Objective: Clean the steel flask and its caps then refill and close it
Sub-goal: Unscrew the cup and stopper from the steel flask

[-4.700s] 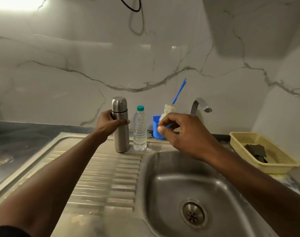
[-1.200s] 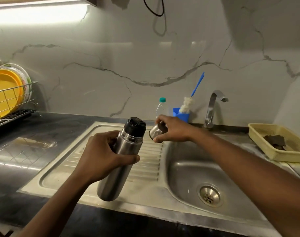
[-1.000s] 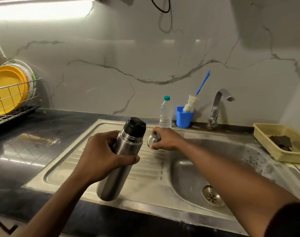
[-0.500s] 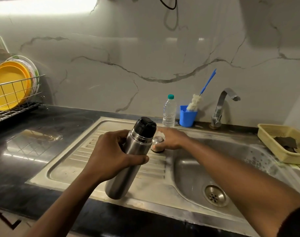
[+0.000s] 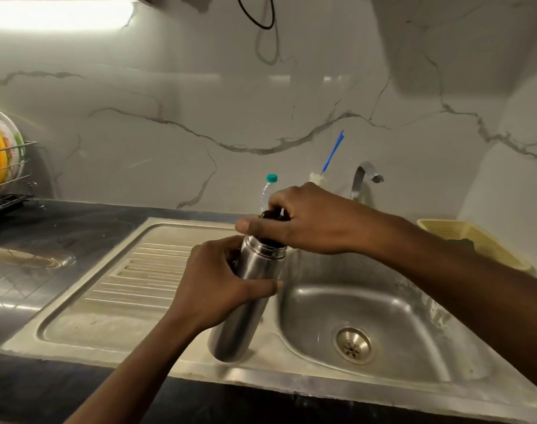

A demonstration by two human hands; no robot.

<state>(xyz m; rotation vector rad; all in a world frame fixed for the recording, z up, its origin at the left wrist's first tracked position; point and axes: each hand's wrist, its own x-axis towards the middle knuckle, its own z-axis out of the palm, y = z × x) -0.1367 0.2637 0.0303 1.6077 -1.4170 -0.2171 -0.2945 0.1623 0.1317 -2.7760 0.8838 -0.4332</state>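
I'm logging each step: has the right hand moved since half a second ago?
Yes. The right hand has lifted off the drainboard and come nearer to the person, onto the black cap of the flask.

Tilted steel flask (image 5: 241, 324) in left hand (image 5: 218, 281), black inner cap (image 5: 272, 215) at its mouth in right hand (image 5: 307, 223).

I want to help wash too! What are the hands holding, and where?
The left hand grips the steel flask around its upper body; the right hand pinches the black inner cap at the flask's mouth.
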